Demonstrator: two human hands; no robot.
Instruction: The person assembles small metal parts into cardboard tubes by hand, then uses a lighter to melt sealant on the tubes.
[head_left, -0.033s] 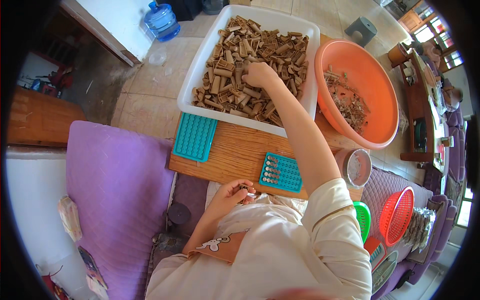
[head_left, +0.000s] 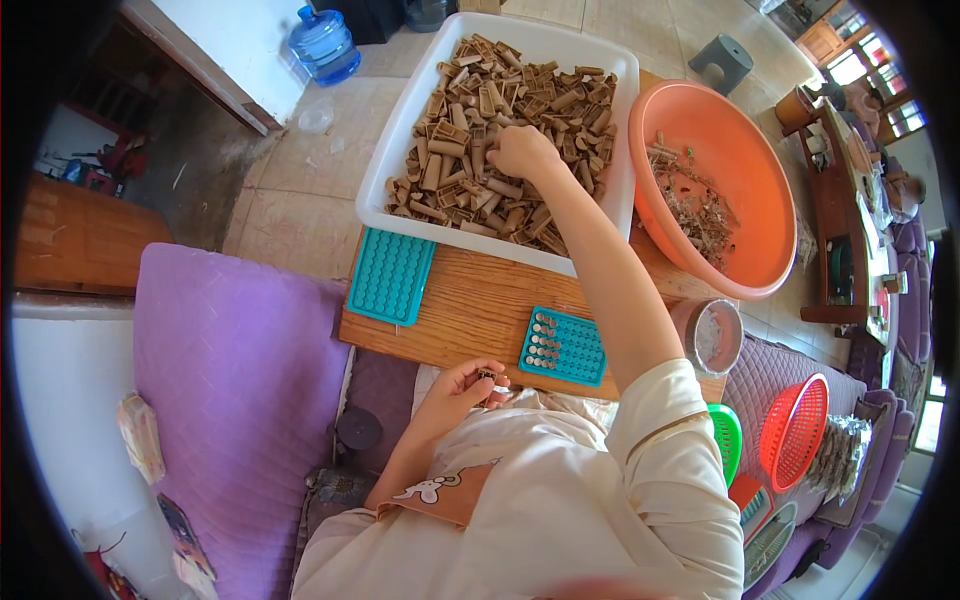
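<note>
A large white tub (head_left: pixel 385 170) holds a heap of small brown trough-shaped pieces (head_left: pixel 445 147), some of them like half tubes. My right hand (head_left: pixel 527 157) reaches into the middle of this heap, fingers curled down among the pieces; what they grip is hidden. Close to my body, my left hand (head_left: pixel 455 388) is closed around a small brown piece (head_left: pixel 487 375) with a dark inside. Just right of it lies a teal tray (head_left: pixel 580 350) of round pockets, with small silvery discs (head_left: pixel 543 340) filling its left side. Another teal tray (head_left: pixel 390 277), its pockets bare, lies against the tub.
The tub and trays rest on a wooden table (head_left: pixel 460 300). An orange basin (head_left: pixel 745 170) with brown scraps stands right of the tub, a round container (head_left: pixel 712 335) nearer me. Green (head_left: pixel 725 440) and red baskets (head_left: pixel 793 425) sit farther right; a purple-covered cushion (head_left: pixel 230 400) is at left.
</note>
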